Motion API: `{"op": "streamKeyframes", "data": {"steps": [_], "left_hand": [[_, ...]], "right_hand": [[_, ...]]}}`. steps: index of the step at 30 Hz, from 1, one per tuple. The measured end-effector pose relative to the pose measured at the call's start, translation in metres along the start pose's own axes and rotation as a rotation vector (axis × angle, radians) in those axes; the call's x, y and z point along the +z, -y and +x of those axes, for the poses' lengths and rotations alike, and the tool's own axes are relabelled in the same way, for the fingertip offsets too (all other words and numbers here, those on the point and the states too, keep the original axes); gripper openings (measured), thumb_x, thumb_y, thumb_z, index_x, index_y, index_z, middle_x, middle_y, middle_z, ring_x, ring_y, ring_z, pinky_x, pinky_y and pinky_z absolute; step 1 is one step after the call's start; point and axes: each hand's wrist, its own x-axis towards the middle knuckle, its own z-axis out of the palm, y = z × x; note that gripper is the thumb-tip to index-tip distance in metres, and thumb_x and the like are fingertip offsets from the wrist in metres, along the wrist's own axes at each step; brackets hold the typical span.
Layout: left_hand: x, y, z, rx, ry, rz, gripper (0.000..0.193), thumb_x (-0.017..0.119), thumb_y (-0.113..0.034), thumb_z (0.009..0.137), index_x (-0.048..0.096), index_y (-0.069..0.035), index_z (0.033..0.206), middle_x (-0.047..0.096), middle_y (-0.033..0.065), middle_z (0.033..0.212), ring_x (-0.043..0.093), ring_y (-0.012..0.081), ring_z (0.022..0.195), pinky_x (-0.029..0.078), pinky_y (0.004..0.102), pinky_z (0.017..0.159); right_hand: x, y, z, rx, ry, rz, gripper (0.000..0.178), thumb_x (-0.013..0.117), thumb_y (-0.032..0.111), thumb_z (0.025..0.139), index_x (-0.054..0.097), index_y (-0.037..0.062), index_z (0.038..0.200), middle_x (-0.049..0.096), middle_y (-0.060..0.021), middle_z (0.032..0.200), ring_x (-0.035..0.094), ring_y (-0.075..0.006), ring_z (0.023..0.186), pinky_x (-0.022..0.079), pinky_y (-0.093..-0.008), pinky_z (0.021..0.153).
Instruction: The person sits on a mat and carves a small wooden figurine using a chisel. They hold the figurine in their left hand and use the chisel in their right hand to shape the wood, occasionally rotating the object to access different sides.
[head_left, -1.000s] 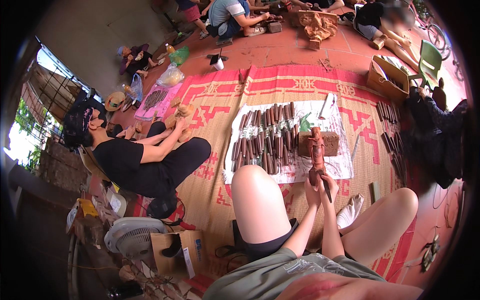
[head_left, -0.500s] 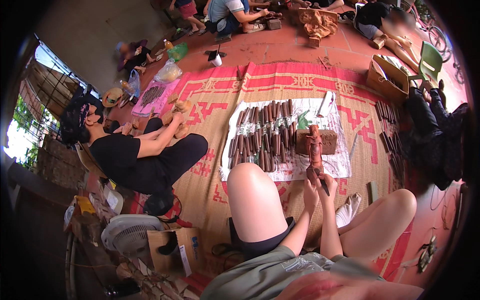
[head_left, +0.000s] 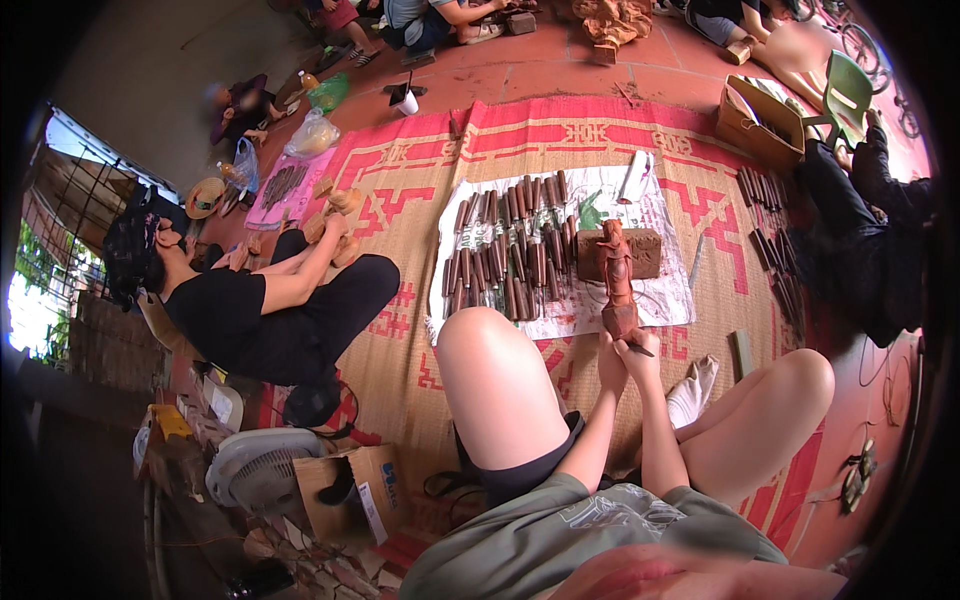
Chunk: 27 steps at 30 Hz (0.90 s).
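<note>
A reddish-brown carved wooden figurine [head_left: 619, 272] lies lengthwise in front of me, its far end resting against a brown wooden block [head_left: 648, 256]. My left hand [head_left: 609, 358] is closed at the near end, by the figurine's base. Just beside it, my right hand [head_left: 640, 366] is closed around a slim dark carving tool [head_left: 642, 350], whose end sticks out to the right. Fingers and tool tip are partly hidden by the hands. Several carving chisels [head_left: 515, 250] with brown handles lie in rows on a white printed sheet [head_left: 560, 327] beyond my knee.
A red-and-tan woven mat [head_left: 400, 350] spreads under everything. At left, a person in black [head_left: 235, 300] holds pale wooden pieces. A fan [head_left: 262, 465] and cardboard box [head_left: 345, 490] stand lower left. More chisels [head_left: 775, 265] lie at right, near a wooden crate [head_left: 762, 125].
The tool in my right hand has turned from pointing down toward me to pointing rightward. My hands stay by the figurine's base. The whole view has shifted slightly.
</note>
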Motion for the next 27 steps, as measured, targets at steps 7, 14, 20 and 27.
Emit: {"op": "streamKeyframes", "data": {"steps": [7,14,20,27], "left_hand": [[-0.004,-0.051,-0.007,-0.037,0.045,-0.058,0.054,0.042,-0.023,0.093,0.026,0.006,0.136,0.040,0.0285,0.131,0.044,0.0371,0.121,0.035,0.0373,0.099],[0.004,-0.046,0.000,0.117,-0.041,0.197,0.060,0.046,-0.020,0.090,0.021,0.007,0.138,0.043,0.0275,0.126,0.046,0.0373,0.116,0.038,0.0377,0.097],[0.003,-0.038,-0.005,0.143,-0.027,0.178,0.058,0.045,-0.015,0.090,0.020,0.011,0.136,0.043,0.0252,0.124,0.044,0.0345,0.117,0.036,0.0359,0.099],[0.006,-0.039,-0.005,0.146,-0.058,0.318,0.051,0.043,-0.013,0.090,0.026,0.011,0.132,0.043,0.0248,0.123,0.044,0.0327,0.118,0.036,0.0345,0.098]], "right_hand": [[0.005,-0.029,0.002,0.026,-0.147,0.165,0.013,0.068,0.007,0.069,0.063,-0.0030,0.076,0.067,-0.0178,0.079,0.067,-0.0209,0.074,0.052,-0.0305,0.068],[-0.008,0.010,0.014,-0.057,-0.208,0.205,0.017,0.069,0.008,0.068,0.063,-0.0059,0.074,0.067,-0.0184,0.076,0.068,-0.0260,0.071,0.053,-0.0316,0.067],[-0.007,-0.002,0.000,-0.006,-0.092,0.084,0.018,0.070,0.010,0.068,0.064,-0.0051,0.077,0.068,-0.0178,0.079,0.068,-0.0241,0.074,0.053,-0.0314,0.069],[0.009,-0.016,-0.009,-0.020,-0.075,0.121,0.015,0.069,0.008,0.069,0.065,-0.0057,0.076,0.068,-0.0185,0.080,0.068,-0.0245,0.078,0.053,-0.0313,0.072]]}}
